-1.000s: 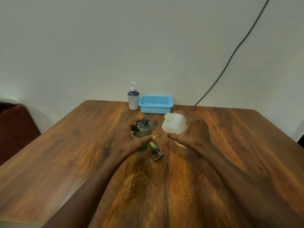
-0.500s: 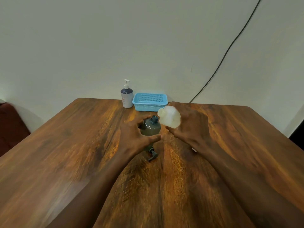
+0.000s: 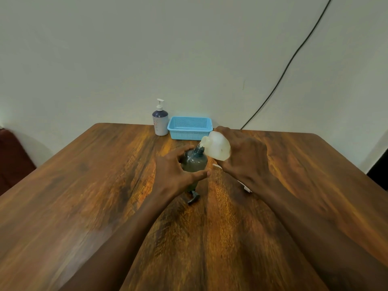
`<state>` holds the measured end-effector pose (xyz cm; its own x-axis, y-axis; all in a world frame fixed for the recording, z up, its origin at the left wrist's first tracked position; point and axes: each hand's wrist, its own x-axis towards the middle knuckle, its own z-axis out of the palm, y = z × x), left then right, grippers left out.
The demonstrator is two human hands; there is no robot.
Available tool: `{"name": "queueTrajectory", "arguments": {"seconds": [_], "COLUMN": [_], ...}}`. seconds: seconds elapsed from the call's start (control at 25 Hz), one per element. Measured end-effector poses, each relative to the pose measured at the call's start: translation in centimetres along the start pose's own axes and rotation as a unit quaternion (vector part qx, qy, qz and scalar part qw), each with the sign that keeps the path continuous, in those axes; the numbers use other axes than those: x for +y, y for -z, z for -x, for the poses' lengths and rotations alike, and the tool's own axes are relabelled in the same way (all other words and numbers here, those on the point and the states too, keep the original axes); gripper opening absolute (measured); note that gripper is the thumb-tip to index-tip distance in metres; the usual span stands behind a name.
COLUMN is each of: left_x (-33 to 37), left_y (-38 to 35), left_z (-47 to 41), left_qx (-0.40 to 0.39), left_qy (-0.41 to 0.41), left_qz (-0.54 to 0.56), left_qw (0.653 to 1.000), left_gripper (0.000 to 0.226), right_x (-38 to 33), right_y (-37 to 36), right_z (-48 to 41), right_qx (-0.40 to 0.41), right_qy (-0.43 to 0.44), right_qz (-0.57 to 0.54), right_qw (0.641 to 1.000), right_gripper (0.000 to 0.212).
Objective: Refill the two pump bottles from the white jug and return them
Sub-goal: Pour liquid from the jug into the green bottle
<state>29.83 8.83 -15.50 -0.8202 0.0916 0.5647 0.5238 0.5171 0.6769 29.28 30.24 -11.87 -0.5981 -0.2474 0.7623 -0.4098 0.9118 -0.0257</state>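
A dark green bottle (image 3: 194,161) with no pump stands upright mid-table, and my left hand (image 3: 174,172) is wrapped around its body. My right hand (image 3: 241,156) holds the white jug (image 3: 216,146) tilted to the left, its spout right over the green bottle's open neck, with clear liquid running in. The bottle's dark pump head (image 3: 193,198) lies on the table just in front of it. A second pump bottle (image 3: 160,120), white with a dark blue top and white pump, stands at the far edge by the wall.
A light blue mesh basket (image 3: 190,128) sits at the far edge, right of the white pump bottle. A small white object (image 3: 244,185) lies partly under my right forearm. A black cable (image 3: 279,80) runs down the wall. The wooden table (image 3: 84,185) spreads wide.
My right hand lifted the white jug off the table and tipped it leftwards over the green bottle's neck. My left hand stayed on the green bottle.
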Motion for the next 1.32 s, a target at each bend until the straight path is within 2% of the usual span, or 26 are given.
{"name": "queueTrajectory", "arguments": {"seconds": [0.88,1.32], "left_x": [-0.31,-0.36], "left_y": [0.01,-0.09], "left_z": [0.28,0.15], "left_qx": [-0.003,-0.011], "left_qy": [0.012,0.010], "left_qz": [0.006,-0.008], "left_qw": [1.000,1.000], "left_gripper": [0.086,0.086], "right_x": [0.46,0.71], "right_y": [-0.47,-0.32], "right_z": [-0.23,-0.24], "right_qx": [-0.011,0.001], "right_qy": [-0.002,-0.004], "right_qz": [0.000,0.034], "right_qw": [1.000,0.999], "right_gripper": [0.068,0.072]}}
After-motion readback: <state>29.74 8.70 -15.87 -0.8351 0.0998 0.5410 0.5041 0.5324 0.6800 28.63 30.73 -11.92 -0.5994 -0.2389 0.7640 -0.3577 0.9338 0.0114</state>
